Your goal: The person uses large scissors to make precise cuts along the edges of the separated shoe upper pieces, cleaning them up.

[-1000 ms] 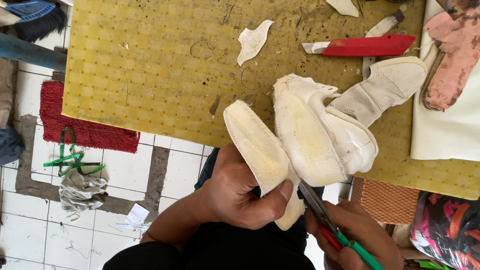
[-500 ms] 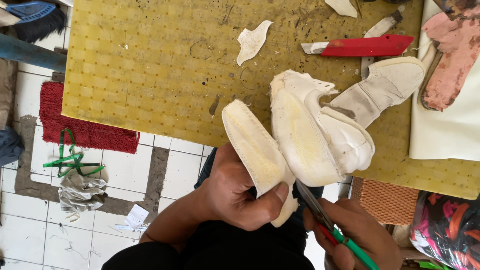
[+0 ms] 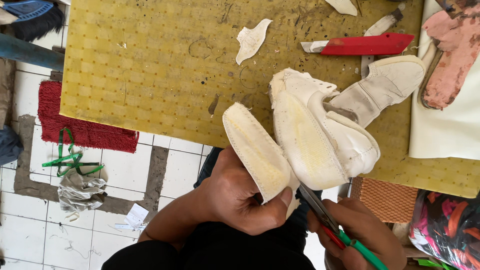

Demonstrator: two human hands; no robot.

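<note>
Red rug (image 3: 80, 127), floor, L. Yellow mat (image 3: 150, 60) w/ white scrap (image 3: 252, 39). Left hand (image 3: 240, 197) clamped on cream sole piece (image 3: 257, 150), partly split from white shoe (image 3: 325, 135); join uncut. Right hand (image 3: 367, 237) closed on scissors (image 3: 325, 215), tips at join. Red knife (image 3: 365, 45) beyond.

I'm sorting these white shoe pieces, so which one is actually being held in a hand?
The cream sole-shaped piece gripped by the left hand; the other white uppers are ungripped, unlike it.

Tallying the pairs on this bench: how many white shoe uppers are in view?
3: one upper in the left hand, one at the scissors, one flat on the yellow mat. More may be hidden.
</note>
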